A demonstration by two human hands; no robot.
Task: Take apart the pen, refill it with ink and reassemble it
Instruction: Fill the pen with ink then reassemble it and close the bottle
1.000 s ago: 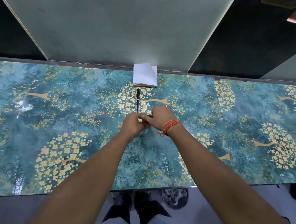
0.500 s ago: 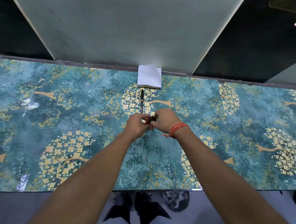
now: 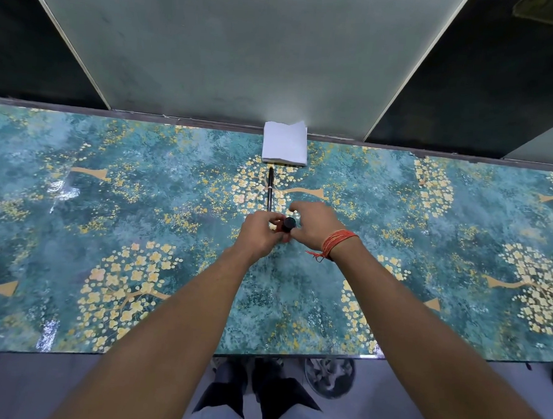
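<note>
1. Two bare forearms are stretched forward over the table (image 3: 140, 221), converging near its middle.
2. The left hand (image 3: 261, 232) is curled, knuckles up, with its fingers wrapped round a small dark bottle (image 3: 286, 226); only the bottle's black round cap (image 3: 289, 223) and a little of its side are seen between the hands.
3. The right hand (image 3: 316, 224) is held just beside the cap, palm down and arched, fingers spread and slightly bent above it. Nothing is seen gripped in it; whether a fingertip touches the cap cannot be told.
4. An orange thread band (image 3: 337, 243) is worn on the right wrist, with a loose end hanging toward the table.
5. The pen (image 3: 270, 188) is left lying on the table just beyond the hands, black and slim, pointing straight away from the person. Its near end is hidden behind the left hand's fingers. It is held by neither hand.
6. A folded white tissue (image 3: 285, 142) is laid past the pen's far end, against the table's back edge, near the pen but apart from it.
7. Below the table's near edge, dark shoes (image 3: 259, 394) and a round bin (image 3: 329, 377) are seen on the floor.
</note>
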